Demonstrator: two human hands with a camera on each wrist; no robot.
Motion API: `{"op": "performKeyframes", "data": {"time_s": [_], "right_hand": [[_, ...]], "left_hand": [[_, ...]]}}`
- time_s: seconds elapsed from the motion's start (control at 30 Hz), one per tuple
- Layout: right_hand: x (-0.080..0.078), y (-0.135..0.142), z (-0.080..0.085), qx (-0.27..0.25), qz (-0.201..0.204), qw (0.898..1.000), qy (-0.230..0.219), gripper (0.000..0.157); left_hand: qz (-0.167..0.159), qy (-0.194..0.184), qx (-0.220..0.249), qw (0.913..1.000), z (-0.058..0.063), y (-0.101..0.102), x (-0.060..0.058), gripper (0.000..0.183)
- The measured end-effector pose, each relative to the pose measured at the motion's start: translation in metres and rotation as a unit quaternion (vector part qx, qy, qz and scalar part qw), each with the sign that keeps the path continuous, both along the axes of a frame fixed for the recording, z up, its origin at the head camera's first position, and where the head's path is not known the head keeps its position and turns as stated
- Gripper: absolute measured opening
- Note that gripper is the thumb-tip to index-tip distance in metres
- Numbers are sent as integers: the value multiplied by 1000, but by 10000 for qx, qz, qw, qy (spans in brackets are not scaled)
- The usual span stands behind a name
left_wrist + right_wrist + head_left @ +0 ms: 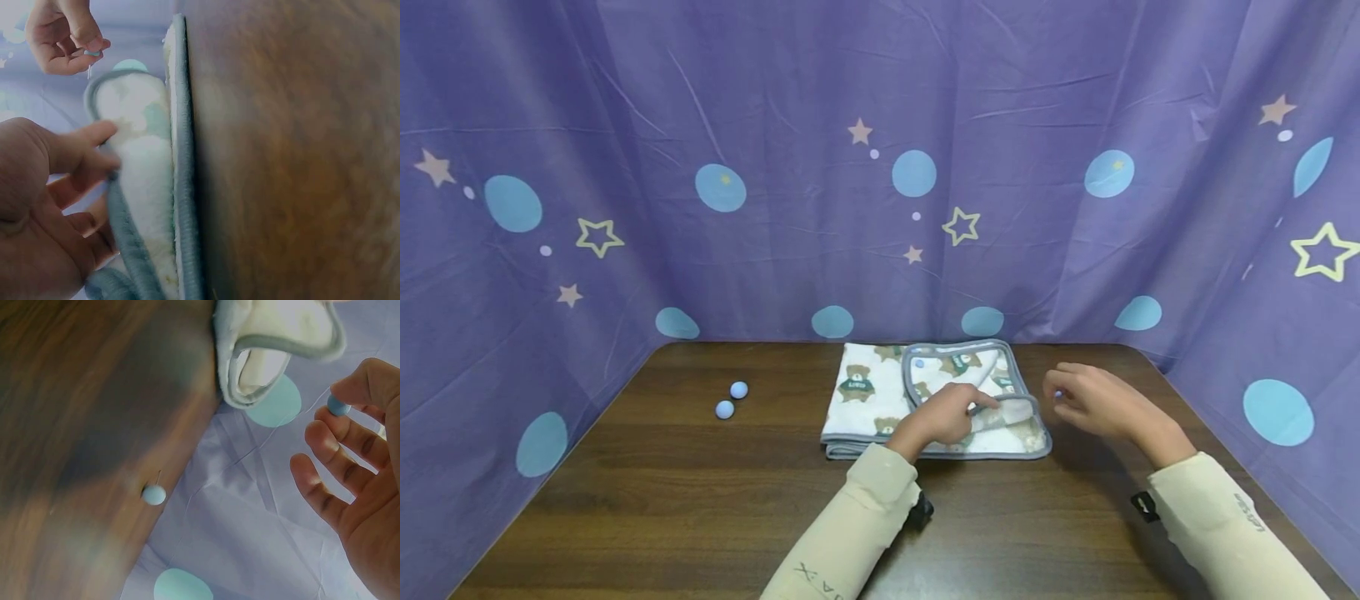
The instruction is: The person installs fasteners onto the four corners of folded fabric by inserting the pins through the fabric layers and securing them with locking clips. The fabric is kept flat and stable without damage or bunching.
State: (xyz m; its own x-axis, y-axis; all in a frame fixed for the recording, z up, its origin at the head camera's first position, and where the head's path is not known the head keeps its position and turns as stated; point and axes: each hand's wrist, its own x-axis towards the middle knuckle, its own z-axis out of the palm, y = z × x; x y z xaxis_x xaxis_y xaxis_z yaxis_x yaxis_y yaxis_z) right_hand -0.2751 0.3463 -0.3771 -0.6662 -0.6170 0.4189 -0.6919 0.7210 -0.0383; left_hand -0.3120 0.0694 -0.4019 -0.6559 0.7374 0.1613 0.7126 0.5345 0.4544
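Just beside the right end of the folded blanket (925, 379), the right hand (1097, 406) pinches a blue ball (338, 405) between thumb and forefinger, while the left hand (946, 414) grips the blanket's raised flap (1011, 411).

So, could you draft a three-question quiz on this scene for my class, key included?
1. Multiple choice: in the head view, how many blue balls lie on the table to the left of the blanket? a) one b) two c) four
2. True or false: the left hand touches the blanket.
3. Short answer: what does the right hand pinch?

Key: 1. b; 2. true; 3. a small blue ball
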Motion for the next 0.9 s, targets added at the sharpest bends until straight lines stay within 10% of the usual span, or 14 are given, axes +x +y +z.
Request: {"op": "performKeyframes", "data": {"time_s": [0.2, 0.9], "right_hand": [[-5, -10, 2, -33, 62, 10000, 25, 27], [-19, -49, 12, -484, 331, 9982, -96, 18]], "left_hand": [[486, 162, 536, 9972, 1, -2, -4, 28], [1467, 58, 1924, 9703, 2, -4, -9, 28]]}}
